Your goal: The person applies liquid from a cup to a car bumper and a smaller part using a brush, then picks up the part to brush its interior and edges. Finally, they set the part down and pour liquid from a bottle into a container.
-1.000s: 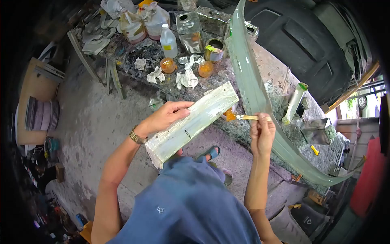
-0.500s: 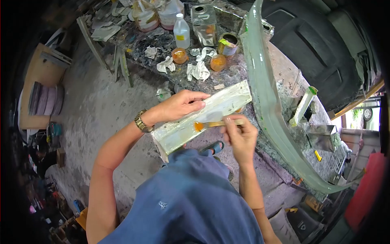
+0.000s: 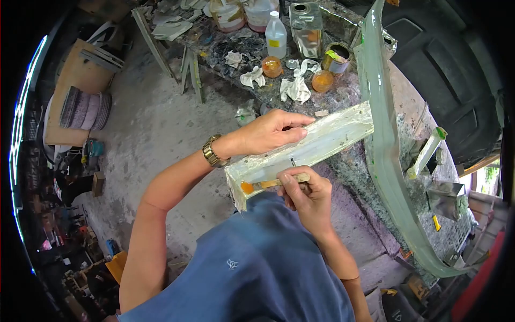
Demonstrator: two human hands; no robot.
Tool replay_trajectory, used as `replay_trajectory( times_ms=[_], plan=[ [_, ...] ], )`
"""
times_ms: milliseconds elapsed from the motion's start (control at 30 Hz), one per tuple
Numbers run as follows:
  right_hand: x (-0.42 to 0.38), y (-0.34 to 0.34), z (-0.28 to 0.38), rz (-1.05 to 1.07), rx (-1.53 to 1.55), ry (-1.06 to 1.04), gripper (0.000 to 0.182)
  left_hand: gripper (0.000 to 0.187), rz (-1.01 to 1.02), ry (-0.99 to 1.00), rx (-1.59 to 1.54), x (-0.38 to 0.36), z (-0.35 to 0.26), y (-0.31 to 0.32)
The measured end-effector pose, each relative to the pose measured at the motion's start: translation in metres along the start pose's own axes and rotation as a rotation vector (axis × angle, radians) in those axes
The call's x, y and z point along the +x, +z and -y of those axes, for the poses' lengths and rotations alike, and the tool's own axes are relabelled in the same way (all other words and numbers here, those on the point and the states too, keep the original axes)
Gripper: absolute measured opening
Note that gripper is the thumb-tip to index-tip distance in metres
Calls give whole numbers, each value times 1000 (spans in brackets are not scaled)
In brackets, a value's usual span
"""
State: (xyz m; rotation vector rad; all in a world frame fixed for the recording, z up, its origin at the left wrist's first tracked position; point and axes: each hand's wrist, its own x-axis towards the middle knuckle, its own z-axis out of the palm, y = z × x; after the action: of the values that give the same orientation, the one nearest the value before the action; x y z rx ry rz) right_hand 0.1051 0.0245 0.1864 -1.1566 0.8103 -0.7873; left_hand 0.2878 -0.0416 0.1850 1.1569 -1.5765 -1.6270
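My left hand [image 3: 276, 131], with a metal-band watch on the wrist, grips the upper long edge of a pale, trough-shaped mould [image 3: 335, 137]. The mould is held tilted in front of my body, its inner side facing me. Closed around the wooden handle of a paintbrush [image 3: 271, 183] is my right hand [image 3: 307, 197]. The orange-coated bristles touch, or nearly touch, the inside of the mould near its lower left end. Part of the mould's lower edge is hidden behind my right hand.
A cluttered workbench holds two cups of orange liquid [image 3: 272, 66], a white-capped bottle [image 3: 276, 37], a metal can [image 3: 306, 29], an open tin [image 3: 337, 58] and crumpled cloths [image 3: 295, 89]. A long grey-green curved part [image 3: 382, 123] lies along the bench, right of the mould.
The brush has moved along the mould from near its middle to the lower left end, my right hand going with it. My left hand keeps its grip. The camera view has shifted.
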Motion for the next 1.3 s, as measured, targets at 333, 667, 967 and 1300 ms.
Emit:
replay_trajectory(
  times_ms=[333,667,967,1300],
  plan=[
    [1,3,-3,22,31,32,9,39,-14,-15,-10,0,-1,4],
    [-3,8,-2,-36,-160,-72,11,40,-5,-26,124,0,-5,5],
    [3,-13,4,-213,-218,-129,7,39,-9,-28,153,-2,-10,5],
    [11,-65,11,-503,-195,-211,11,39,-28,-59,242,-5,-8,4]
  ],
)
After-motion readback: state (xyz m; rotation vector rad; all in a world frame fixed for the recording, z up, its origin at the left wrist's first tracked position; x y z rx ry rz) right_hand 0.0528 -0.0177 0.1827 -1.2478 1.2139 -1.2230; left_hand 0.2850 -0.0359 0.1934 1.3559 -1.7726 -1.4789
